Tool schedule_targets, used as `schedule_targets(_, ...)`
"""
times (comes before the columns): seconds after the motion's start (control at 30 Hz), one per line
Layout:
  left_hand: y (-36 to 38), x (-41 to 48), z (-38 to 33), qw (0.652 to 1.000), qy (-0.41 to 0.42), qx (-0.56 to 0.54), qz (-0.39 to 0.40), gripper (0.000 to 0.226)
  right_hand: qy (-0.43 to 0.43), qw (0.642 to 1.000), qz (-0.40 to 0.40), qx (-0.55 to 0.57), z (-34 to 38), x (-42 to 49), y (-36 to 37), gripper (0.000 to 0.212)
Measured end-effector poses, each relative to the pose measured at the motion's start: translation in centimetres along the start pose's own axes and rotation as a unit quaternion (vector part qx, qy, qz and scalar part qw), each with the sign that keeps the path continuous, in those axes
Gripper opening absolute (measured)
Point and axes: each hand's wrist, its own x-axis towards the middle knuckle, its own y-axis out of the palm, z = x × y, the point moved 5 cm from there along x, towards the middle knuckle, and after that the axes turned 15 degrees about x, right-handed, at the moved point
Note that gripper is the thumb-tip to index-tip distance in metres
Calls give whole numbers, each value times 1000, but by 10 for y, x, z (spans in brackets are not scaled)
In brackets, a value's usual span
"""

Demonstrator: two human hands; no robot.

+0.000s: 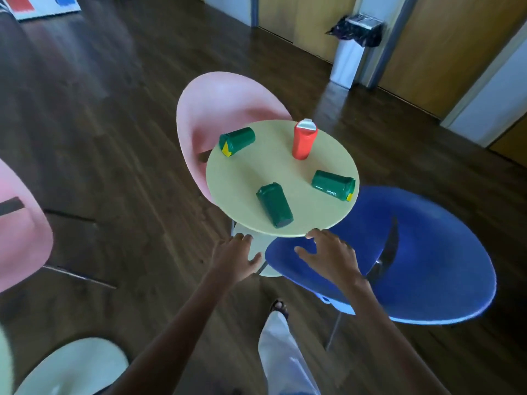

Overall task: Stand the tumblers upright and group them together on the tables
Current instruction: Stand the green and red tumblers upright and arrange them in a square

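Observation:
A small round pale-yellow table (256, 172) carries three green tumblers lying on their sides: one at the far left (237, 141), one near the front edge (275, 205), one at the right (333, 185). A red tumbler (303, 141) with a grey lid stands upright at the back. My left hand (238, 259) hovers just below the table's near edge, fingers relaxed and empty. My right hand (330, 255) reaches toward the front rim with spread fingers, holding nothing.
A pink chair (216, 109) stands behind the table and a blue chair (413, 258) at its right. Another pink chair (20, 223) is at the left edge, a pale seat (77, 366) at bottom left. A steel bin (352, 49) stands by the wooden doors.

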Motion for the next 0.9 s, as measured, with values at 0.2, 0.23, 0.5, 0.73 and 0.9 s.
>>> schedule_targets(0.2,31,93,9,954,-131,-224,151,54,40,987,87,126,-21,114,7,48)
schedule_targets(0.23,36,104,10,936,-160,-265,167,52,48,983,100,145,-23,131,10,47)
schedule_targets(0.5,76,175,23,851,-260,-408,205,48,91,962,183,182,-41,239,50,50)
schedule_targets(0.73,93,206,17,776,-268,-515,248,32,198,882,271,331,-51,269,86,55)
schedule_targets(0.9,95,216,21,770,-268,-536,220,35,198,867,250,383,-53,275,89,50)
